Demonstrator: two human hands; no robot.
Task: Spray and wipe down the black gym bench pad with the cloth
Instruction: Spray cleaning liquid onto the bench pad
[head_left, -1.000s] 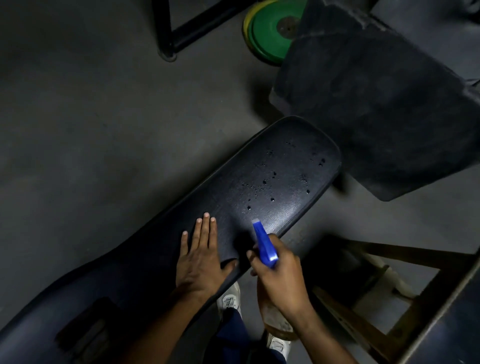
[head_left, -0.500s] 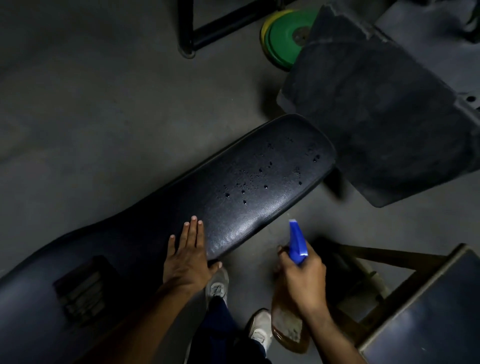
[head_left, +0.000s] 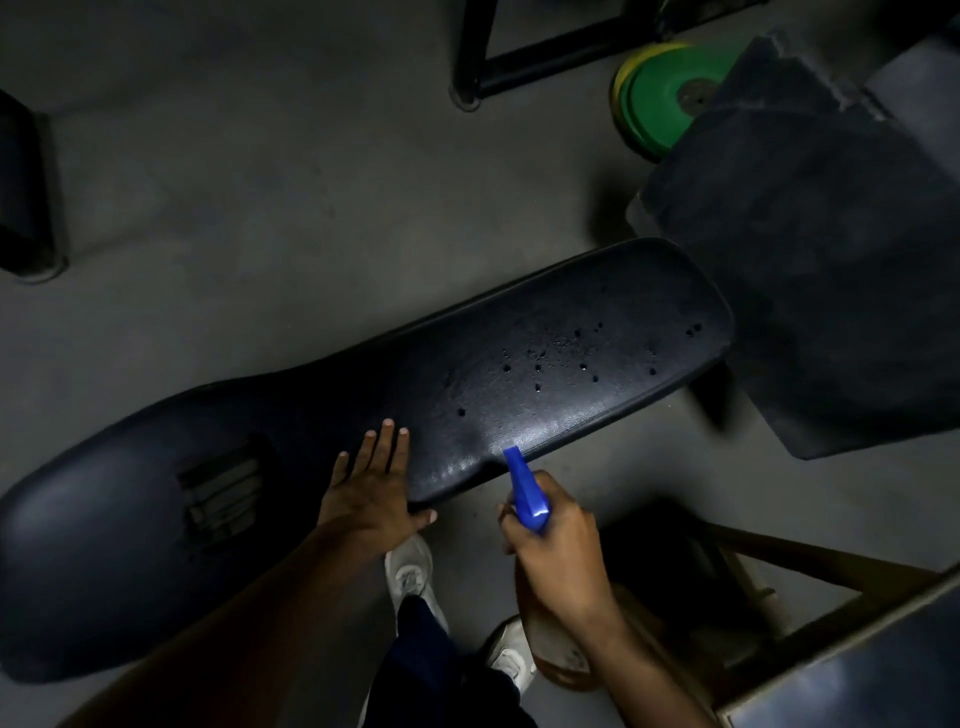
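Observation:
The black gym bench pad (head_left: 545, 374) runs from lower left to upper right, with dark spray droplets scattered over its right end. A torn patch (head_left: 221, 491) shows on its left part. My left hand (head_left: 371, 488) lies flat on the pad's near edge, fingers apart. My right hand (head_left: 556, 551) grips a spray bottle (head_left: 524, 491) with a blue nozzle that points at the pad's near edge; the bottle's body hangs below my wrist. No cloth is in view.
A second dark pad (head_left: 821, 270) stands at the right, past the bench's end. Green and yellow weight plates (head_left: 660, 98) lie behind it. A black frame leg (head_left: 467, 57) stands at the top, a wooden frame (head_left: 779, 587) at lower right. My white shoes (head_left: 410, 571) are on the grey floor.
The view has swung so the bench lies flatter across the frame. My right hand with the spray bottle pulled off the pad, then came back toward its near edge. My left hand stays on the pad.

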